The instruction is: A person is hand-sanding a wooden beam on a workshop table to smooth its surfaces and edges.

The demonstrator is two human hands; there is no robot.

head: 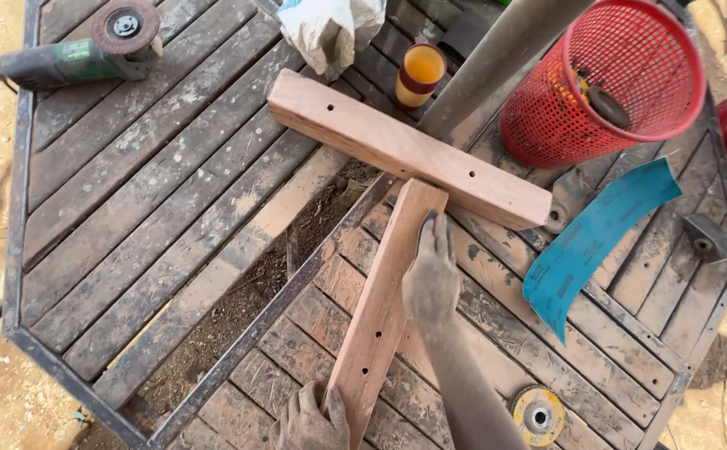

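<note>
Head view: your left hand (309, 421) grips the stiff, solid plank (388, 300) end, right hand (432, 279) lies flat, unclenched, steadying it; hold both edges

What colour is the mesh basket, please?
The mesh basket is red, seen in the head view.

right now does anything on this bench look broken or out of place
Yes: the slatted table has a gap near its middle where slats are missing, with dirt showing through. The red mesh basket also lies tipped on its side at the far right.
</note>
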